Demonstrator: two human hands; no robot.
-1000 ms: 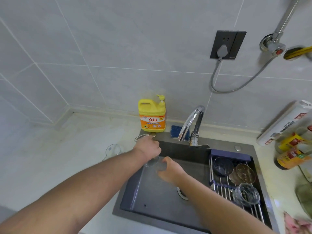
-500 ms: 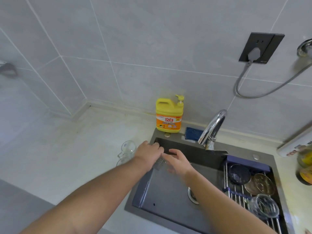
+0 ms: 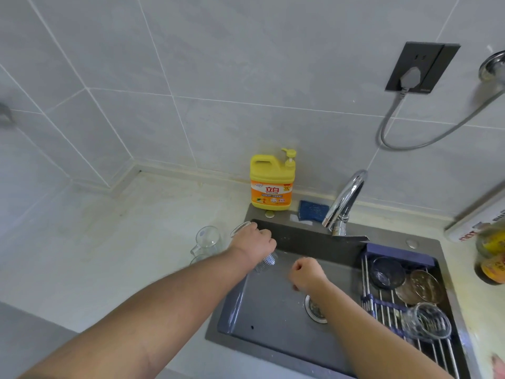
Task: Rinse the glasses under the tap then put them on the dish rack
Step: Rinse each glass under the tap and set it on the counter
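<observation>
Inside my left hand's (image 3: 252, 242) grip, the glass (image 3: 267, 260) tilts over the sink (image 3: 314, 240) edge, my right hand (image 3: 307, 273) curled empty just beside it; held one-handed and maybe wet, it could slip and crack on steel.

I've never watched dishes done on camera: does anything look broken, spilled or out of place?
Nothing looks broken or spilled. One oddity: the clear glass at the dish rack's near end seems to lie on its side. The left hand grips a ribbed glass tilted, left of the tap.
</observation>
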